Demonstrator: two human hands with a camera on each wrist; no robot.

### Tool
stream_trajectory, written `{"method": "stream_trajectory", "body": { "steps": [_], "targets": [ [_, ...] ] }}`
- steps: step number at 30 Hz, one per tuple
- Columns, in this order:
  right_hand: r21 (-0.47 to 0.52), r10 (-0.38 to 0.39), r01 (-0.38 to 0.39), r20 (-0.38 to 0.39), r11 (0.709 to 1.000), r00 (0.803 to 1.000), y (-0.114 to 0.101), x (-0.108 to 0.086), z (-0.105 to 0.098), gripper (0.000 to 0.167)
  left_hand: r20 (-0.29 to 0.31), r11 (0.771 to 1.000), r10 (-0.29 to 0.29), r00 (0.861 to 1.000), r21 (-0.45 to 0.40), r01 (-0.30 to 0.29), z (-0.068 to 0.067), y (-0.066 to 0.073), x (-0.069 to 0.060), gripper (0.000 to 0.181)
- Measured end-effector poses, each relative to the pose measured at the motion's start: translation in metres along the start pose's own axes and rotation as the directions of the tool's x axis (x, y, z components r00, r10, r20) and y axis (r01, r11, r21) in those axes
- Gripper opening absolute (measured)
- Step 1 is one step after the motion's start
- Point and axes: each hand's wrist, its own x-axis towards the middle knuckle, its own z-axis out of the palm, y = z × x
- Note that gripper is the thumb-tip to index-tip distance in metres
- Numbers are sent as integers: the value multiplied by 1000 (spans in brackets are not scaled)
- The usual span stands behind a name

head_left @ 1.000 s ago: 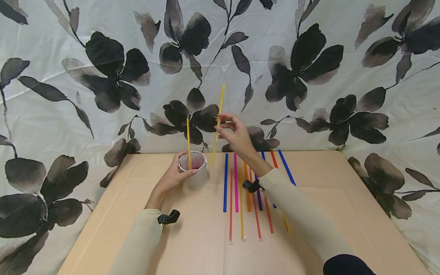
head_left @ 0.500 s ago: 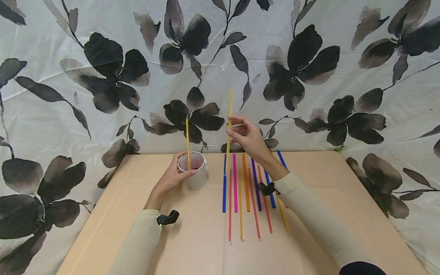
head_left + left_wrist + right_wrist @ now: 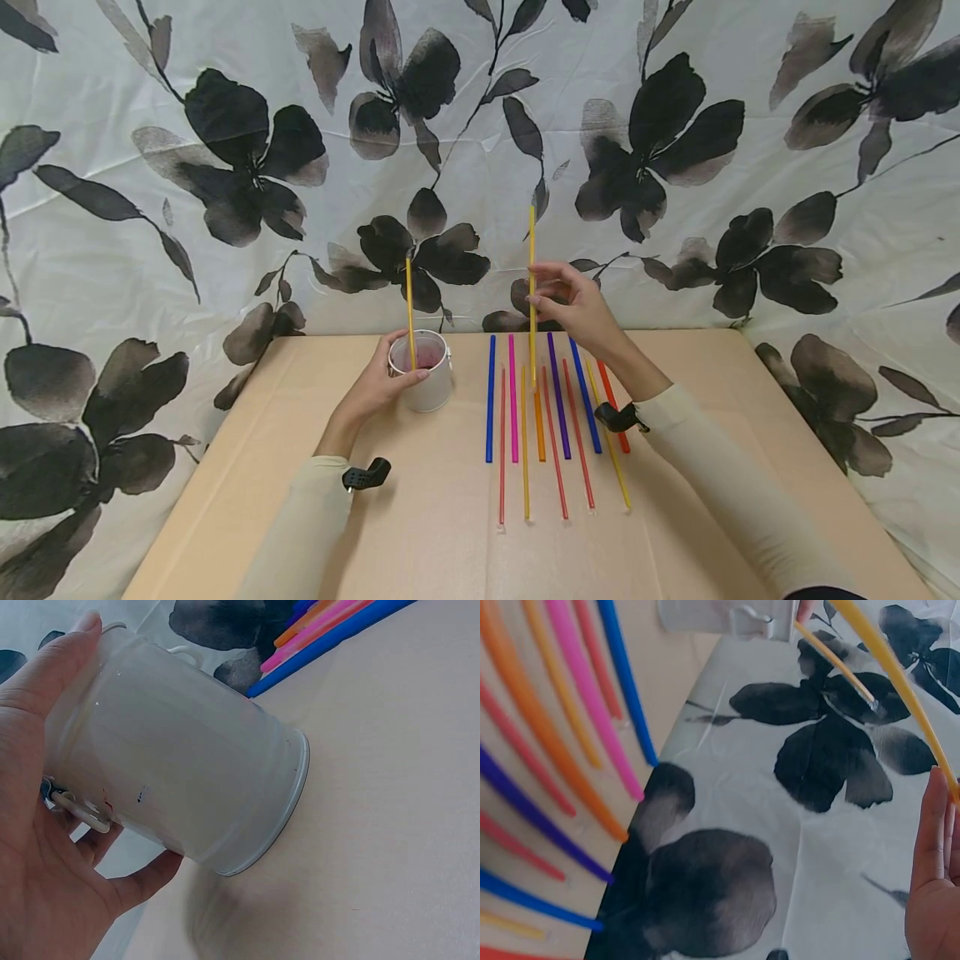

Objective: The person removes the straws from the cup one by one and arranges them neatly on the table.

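Note:
My left hand (image 3: 381, 379) grips a small white metal pail (image 3: 433, 398) near its rim, thumb on one side and fingers on the other. Its wall (image 3: 180, 750) and a side handle fitting show in the left wrist view. A thin yellow stick (image 3: 410, 308) with a clear or silvery tip stands in the pail. Between thumb and fingertips, my right hand (image 3: 583, 312) pinches a long yellow straw-like stick (image 3: 532, 237), held nearly upright. Its lower end overlaps an orange stick (image 3: 539, 425) in the head view; whether they touch, I cannot tell.
Several coloured sticks lie side by side right of the pail, among them a blue one (image 3: 491, 400), a pink one (image 3: 513, 392) and a purple one (image 3: 558, 396). Beyond the tan tabletop (image 3: 420, 517) hangs a white cloth (image 3: 300, 283) with dark flowers.
My right hand has carried the yellow straw-like stick rightward, from beside the pail to above the row of sticks, bringing it more upright. My left hand and the pail have stayed in place.

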Motion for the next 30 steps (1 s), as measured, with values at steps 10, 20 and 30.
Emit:
{"method": "stream_trajectory", "body": {
  "steps": [10, 20, 30],
  "targets": [
    [-52, 31, -30, 12, 998, 999, 23, -8, -37, 43, -34, 1000, -7, 999, 19, 8, 3, 0, 5, 93],
    [-104, 96, -94, 15, 990, 995, 61, -14, -69, 45, -53, 1000, -7, 999, 1, 7, 7, -3, 11, 92],
    [-116, 119, -113, 44, 987, 992, 80, -23, -97, 45, -65, 1000, -8, 998, -3, 8, 13, 3, 14, 92]
  ]
}}
